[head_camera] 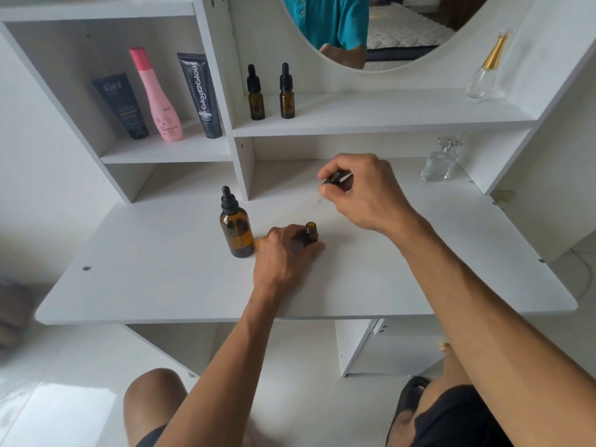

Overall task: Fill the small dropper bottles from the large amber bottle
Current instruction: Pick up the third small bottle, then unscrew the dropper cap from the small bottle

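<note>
While the left hand (287, 250) grips the uncapped small bottle (311, 232), the right hand (361, 191) pinches its dropper cap (335, 179) above.

Large amber bottle (236, 228) crowds the left; right desktop (419, 269) lies open.

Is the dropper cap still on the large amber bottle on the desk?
Yes, the large amber bottle carries its black dropper cap; only the small bottle beside it is open.

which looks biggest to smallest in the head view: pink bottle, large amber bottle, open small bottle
1. pink bottle
2. large amber bottle, though nearer the camera
3. open small bottle, partly hidden by the left hand
</note>
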The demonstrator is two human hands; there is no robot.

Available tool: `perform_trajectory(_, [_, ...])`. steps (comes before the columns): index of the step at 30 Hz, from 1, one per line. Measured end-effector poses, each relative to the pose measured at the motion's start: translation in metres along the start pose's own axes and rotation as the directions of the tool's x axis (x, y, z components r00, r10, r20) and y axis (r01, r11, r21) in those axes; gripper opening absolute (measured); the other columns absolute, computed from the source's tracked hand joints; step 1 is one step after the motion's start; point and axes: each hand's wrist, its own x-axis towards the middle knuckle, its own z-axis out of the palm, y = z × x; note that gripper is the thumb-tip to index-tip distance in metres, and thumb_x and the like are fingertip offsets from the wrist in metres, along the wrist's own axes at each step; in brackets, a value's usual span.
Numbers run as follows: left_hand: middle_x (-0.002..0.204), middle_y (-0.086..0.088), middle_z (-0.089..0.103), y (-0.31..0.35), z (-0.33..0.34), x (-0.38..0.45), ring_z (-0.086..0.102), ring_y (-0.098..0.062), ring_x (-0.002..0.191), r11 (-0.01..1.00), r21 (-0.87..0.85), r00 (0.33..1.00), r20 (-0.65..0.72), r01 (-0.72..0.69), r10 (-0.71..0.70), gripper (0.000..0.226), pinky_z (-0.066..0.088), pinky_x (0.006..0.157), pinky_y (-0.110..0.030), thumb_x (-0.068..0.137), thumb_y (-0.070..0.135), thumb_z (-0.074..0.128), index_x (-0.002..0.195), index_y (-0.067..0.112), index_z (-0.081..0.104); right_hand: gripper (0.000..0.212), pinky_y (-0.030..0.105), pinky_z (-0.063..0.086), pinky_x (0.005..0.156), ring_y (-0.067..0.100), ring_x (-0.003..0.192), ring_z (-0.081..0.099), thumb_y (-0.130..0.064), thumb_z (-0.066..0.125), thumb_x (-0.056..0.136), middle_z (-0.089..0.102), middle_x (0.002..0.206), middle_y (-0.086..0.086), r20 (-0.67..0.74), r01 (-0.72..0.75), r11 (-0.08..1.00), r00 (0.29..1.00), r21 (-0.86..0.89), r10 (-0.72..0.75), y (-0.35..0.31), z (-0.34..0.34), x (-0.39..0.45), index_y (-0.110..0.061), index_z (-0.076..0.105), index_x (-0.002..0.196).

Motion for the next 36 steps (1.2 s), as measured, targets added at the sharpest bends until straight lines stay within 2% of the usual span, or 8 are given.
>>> perform_trajectory(4, [0.093, 0.008, 0.074, 0.000, 0.001, 0.000, 0.064, -0.010, 0.078, 1.000, -0.004, 1.000, -0.011, 0.014, -0.014, 0.029, 0.053, 0.066, -0.023, 0.080, 0.047, 0.077, 0.101, 0.027, 0.076, 0.020, 0.005, 0.043, 0.063, 0.012, 0.073, 0.065, -0.015, 0.082, 0.075, 0.070, 0.083, -0.005, -0.085, -0.109, 0.994, 0.990, -0.010, 0.108, 0.032, 0.005, -0.004, -0.016, 0.072, 0.093])
perform_trajectory(8, [0.092, 0.011, 0.073, 0.001, 0.001, -0.001, 0.063, -0.007, 0.078, 1.000, -0.002, 1.000, -0.013, 0.004, -0.004, 0.029, 0.044, 0.063, -0.010, 0.080, 0.047, 0.077, 0.101, 0.027, 0.076, 0.023, 0.020, 0.050, 0.083, 0.018, 0.087, 0.069, -0.015, 0.078, 0.081, 0.075, 0.095, 0.003, -0.110, -0.175, 0.984, 0.979, -0.032, 0.170, 0.064, 0.028, -0.020, -0.013, 0.072, 0.103])
perform_trajectory(13, [0.088, 0.014, 0.072, -0.001, 0.002, 0.001, 0.063, -0.005, 0.079, 1.000, 0.014, 1.000, -0.011, -0.008, 0.008, 0.025, 0.038, 0.062, -0.001, 0.077, 0.045, 0.077, 0.095, 0.027, 0.075, 0.017, 0.033, 0.056, 0.083, 0.022, 0.085, 0.071, -0.016, 0.077, 0.081, 0.075, 0.089, 0.004, -0.200, -0.240, 0.971, 0.950, 0.016, 0.238, 0.089, 0.049, -0.030, -0.012, 0.072, 0.096])
perform_trajectory(17, [0.080, 0.017, 0.066, 0.001, 0.001, 0.000, 0.058, -0.002, 0.075, 1.000, 0.027, 1.000, -0.016, 0.000, 0.000, 0.019, 0.038, 0.061, -0.002, 0.076, 0.040, 0.079, 0.090, 0.028, 0.074, 0.016, 0.038, 0.056, 0.081, 0.025, 0.084, 0.069, -0.015, 0.078, 0.080, 0.074, 0.087, 0.005, -0.222, -0.270, 0.962, 0.936, 0.038, 0.272, 0.096, 0.054, -0.030, -0.013, 0.071, 0.094])
perform_trajectory(21, [0.074, 0.022, 0.064, 0.002, 0.000, 0.000, 0.057, 0.014, 0.079, 1.000, 0.015, 1.000, -0.006, 0.006, -0.006, 0.014, 0.036, 0.063, 0.001, 0.075, 0.038, 0.079, 0.082, 0.030, 0.071, 0.017, 0.037, 0.056, 0.081, 0.024, 0.086, 0.068, -0.018, 0.078, 0.080, 0.074, 0.089, 0.004, -0.207, -0.276, 0.961, 0.940, 0.012, 0.272, 0.098, 0.056, -0.030, -0.015, 0.070, 0.095])
perform_trajectory(25, [0.072, 0.026, 0.061, 0.002, 0.000, -0.001, 0.055, 0.019, 0.079, 1.000, 0.011, 1.000, -0.007, -0.012, 0.013, 0.013, 0.036, 0.064, 0.001, 0.075, 0.037, 0.080, 0.083, 0.031, 0.071, 0.018, 0.039, 0.055, 0.081, 0.027, 0.089, 0.068, -0.020, 0.078, 0.080, 0.074, 0.089, 0.003, -0.202, -0.271, 0.963, 0.943, 0.000, 0.265, 0.099, 0.056, -0.030, -0.016, 0.070, 0.095])
perform_trajectory(33, [0.084, 0.016, 0.070, 0.001, 0.000, -0.001, 0.061, -0.003, 0.079, 1.000, 0.016, 1.000, -0.007, -0.007, 0.007, 0.018, 0.037, 0.063, 0.000, 0.076, 0.040, 0.079, 0.089, 0.029, 0.073, 0.033, 0.039, 0.054, 0.088, 0.028, 0.100, 0.067, -0.026, 0.079, 0.079, 0.075, 0.103, 0.004, -0.178, -0.283, 0.959, 0.944, -0.002, 0.279, 0.098, 0.057, -0.031, -0.016, 0.068, 0.108])
perform_trajectory(36, [0.087, 0.014, 0.073, 0.002, 0.000, -0.001, 0.063, -0.006, 0.082, 1.000, 0.018, 1.000, -0.014, -0.013, 0.013, 0.020, 0.046, 0.068, -0.009, 0.076, 0.040, 0.079, 0.091, 0.028, 0.074, 0.038, 0.040, 0.054, 0.090, 0.029, 0.101, 0.066, -0.028, 0.080, 0.078, 0.074, 0.104, 0.004, -0.163, -0.292, 0.956, 0.943, 0.005, 0.289, 0.098, 0.056, -0.032, -0.016, 0.067, 0.111])
